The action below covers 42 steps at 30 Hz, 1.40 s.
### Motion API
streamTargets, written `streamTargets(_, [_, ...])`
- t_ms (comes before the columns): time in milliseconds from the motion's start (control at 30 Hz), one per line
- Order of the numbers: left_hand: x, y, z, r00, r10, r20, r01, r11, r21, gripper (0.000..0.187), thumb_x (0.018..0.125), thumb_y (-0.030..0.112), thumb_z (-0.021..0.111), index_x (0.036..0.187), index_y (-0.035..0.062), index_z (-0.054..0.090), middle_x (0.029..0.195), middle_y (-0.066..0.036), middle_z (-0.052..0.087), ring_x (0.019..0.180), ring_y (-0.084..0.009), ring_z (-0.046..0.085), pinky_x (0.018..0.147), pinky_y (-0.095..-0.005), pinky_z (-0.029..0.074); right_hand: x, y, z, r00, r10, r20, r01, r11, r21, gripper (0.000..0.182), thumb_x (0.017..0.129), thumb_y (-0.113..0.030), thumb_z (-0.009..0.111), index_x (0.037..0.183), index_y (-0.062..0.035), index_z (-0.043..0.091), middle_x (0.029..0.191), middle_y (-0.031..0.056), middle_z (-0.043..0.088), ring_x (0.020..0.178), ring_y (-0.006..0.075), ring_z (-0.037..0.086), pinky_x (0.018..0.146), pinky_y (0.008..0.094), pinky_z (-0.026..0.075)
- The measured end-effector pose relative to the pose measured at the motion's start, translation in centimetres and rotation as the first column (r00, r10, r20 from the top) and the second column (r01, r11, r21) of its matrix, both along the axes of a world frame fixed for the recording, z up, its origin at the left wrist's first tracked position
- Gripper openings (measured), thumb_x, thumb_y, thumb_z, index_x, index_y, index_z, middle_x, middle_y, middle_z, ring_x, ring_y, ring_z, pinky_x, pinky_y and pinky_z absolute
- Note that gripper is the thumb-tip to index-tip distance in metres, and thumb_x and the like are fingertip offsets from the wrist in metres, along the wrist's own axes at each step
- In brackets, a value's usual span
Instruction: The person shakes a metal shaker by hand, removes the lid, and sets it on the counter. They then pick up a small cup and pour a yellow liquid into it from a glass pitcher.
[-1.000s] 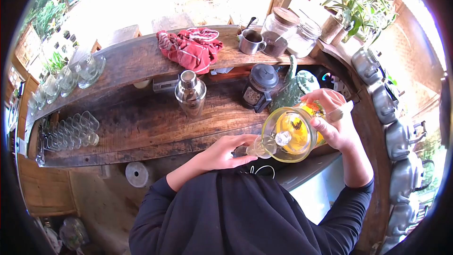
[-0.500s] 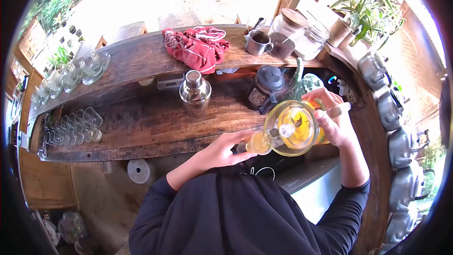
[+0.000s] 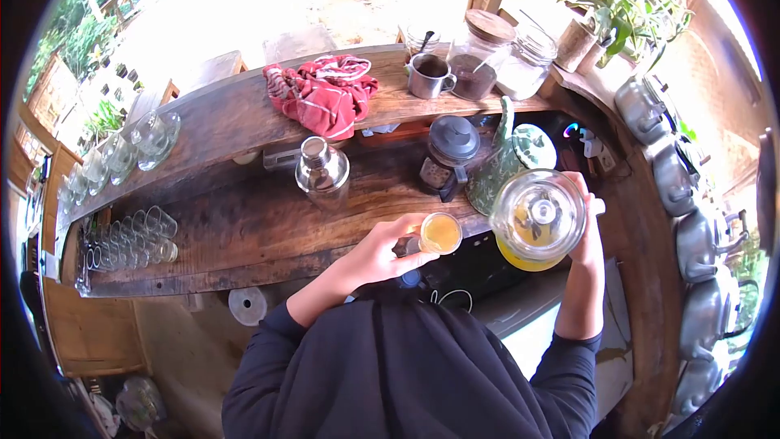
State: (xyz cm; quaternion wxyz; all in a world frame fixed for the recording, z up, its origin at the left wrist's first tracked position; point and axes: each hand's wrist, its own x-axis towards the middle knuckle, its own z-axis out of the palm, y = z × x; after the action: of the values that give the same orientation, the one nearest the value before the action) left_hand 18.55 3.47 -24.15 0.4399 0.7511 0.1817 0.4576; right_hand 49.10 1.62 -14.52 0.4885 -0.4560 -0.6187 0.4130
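My left hand (image 3: 388,250) is wrapped round a small drinking glass (image 3: 441,233) filled with orange-yellow liquid. To its right, my right hand (image 3: 587,223) grips the handle of a lidded glass pitcher (image 3: 539,215), which holds yellow liquid and now stands nearly upright, apart from the glass. Behind the pitcher is a green patterned teapot (image 3: 493,175) with a long spout. A French press (image 3: 449,154) with a dark lid stands on the counter beyond the glass. Left of that is a steel cocktail shaker (image 3: 322,169).
Rows of small glasses (image 3: 134,237) stand at the counter's left end. On the raised shelf are glass cups (image 3: 154,138), a red cloth (image 3: 325,96), a metal mug (image 3: 430,75) and jars (image 3: 479,53). Metal kettles (image 3: 700,245) line the right side. The wooden counter (image 3: 236,223) curves around me.
The pitcher has swung right and upright, away from the glass. Before, it was tilted with its rim at the glass, which is now fuller-looking and seen from above.
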Motion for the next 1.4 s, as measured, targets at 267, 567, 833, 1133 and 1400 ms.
streamTargets(267, [0.7,1.5,-0.4,1.0,0.029,0.01,-0.028,0.998,-0.059,0.052,0.075,-0.001,0.073,0.12,0.001,0.049,0.104,-0.009,0.064,0.096,-0.0164,0.063,0.086,-0.0299,0.049,7.3,-4.4,-3.1,0.847,-0.386,-0.364,0.409,0.913,-0.017,0.068,0.091,-0.062,0.032,0.124,-0.004,0.047,0.118,0.0124,0.055,0.108,0.0241,0.055,0.094,0.0399,0.044])
streamTargets(567, [1.3,3.1,-0.2,0.997,0.029,-0.075,-0.033,0.998,-0.053,0.051,0.076,0.001,0.071,0.121,0.0037,0.048,0.112,-0.014,0.062,0.104,-0.0247,0.062,0.092,-0.0348,0.048,15.7,-3.0,-7.9,0.639,-0.605,-0.475,0.665,0.745,-0.055,0.067,0.092,-0.062,0.029,0.125,-0.006,0.046,0.122,0.0122,0.054,0.114,0.0243,0.052,0.097,0.0415,0.042])
streamTargets(833, [1.4,3.9,0.0,0.988,0.108,-0.109,-0.105,0.994,0.04,0.051,0.075,0.001,0.071,0.121,0.0034,0.048,0.113,-0.014,0.061,0.103,-0.0249,0.062,0.089,-0.034,0.048,15.1,4.0,-11.3,0.468,-0.685,-0.558,0.793,0.604,-0.076,0.072,0.091,-0.064,0.029,0.131,-0.0065,0.041,0.128,0.0124,0.051,0.118,0.0267,0.05,0.101,0.0434,0.04])
streamTargets(1133, [1.7,4.9,-0.8,0.979,0.134,-0.152,-0.135,0.991,0.004,0.05,0.075,0.001,0.071,0.12,0.0034,0.048,0.112,-0.014,0.061,0.104,-0.0253,0.061,0.09,-0.0343,0.047,12.9,9.3,-13.9,0.414,-0.705,-0.576,0.807,0.577,-0.126,0.077,0.089,-0.069,0.025,0.137,-0.0101,0.036,0.137,0.0118,0.043,0.129,0.0286,0.038,0.108,0.0489,0.027])
streamTargets(1400, [1.6,5.2,-1.2,0.973,0.15,-0.175,-0.154,0.988,-0.014,0.053,0.072,0.001,0.073,0.119,0.0037,0.048,0.113,-0.016,0.061,0.104,-0.0282,0.061,0.088,-0.034,0.047,12.3,11.5,-14.6,0.392,-0.708,-0.588,0.805,0.573,-0.153,0.079,0.088,-0.07,0.024,0.139,-0.0104,0.034,0.139,0.0129,0.041,0.129,0.0299,0.038,0.108,0.0465,0.028])
